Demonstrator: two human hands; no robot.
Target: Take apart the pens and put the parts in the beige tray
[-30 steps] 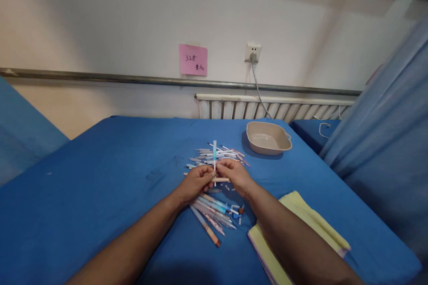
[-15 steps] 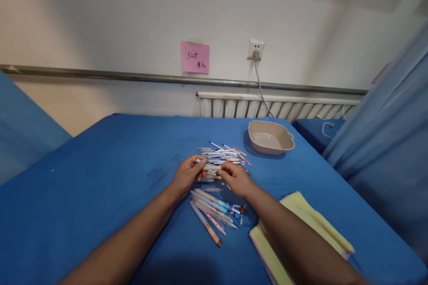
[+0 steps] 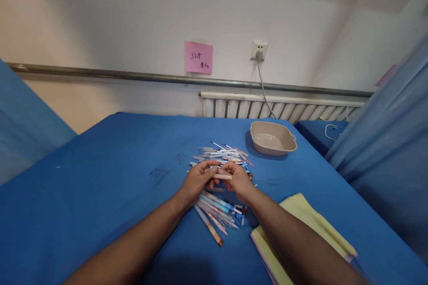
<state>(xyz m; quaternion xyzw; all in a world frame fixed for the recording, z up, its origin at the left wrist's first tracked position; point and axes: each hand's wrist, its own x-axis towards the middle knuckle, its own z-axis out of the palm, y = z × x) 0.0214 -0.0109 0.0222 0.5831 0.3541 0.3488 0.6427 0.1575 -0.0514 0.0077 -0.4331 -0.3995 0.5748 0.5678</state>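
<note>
My left hand is closed on a pale peach pen, the thumb pressed against its left part. My right hand is closed at the same pen, its fingertips meeting those of the left; the exact grip is hidden. Beyond the hands lies a loose pile of thin white refills and pen parts. Nearer to me is a bundle of pens with pale, clear and blue barrels. One blue-and-orange pen lies at its near side. Small blue, white and brown pieces sit at the bundle's right end.
A beige plastic basin stands at the back right of the blue-covered table. Under my right forearm lies a folded yellow cloth. Behind the table are a radiator, a metal rail and a plugged-in cord. Blue curtains hang on both sides.
My hands have come closer together and slightly nearer to me. The pen's free end now points right, in front of my right palm. The view has shifted a little.
</note>
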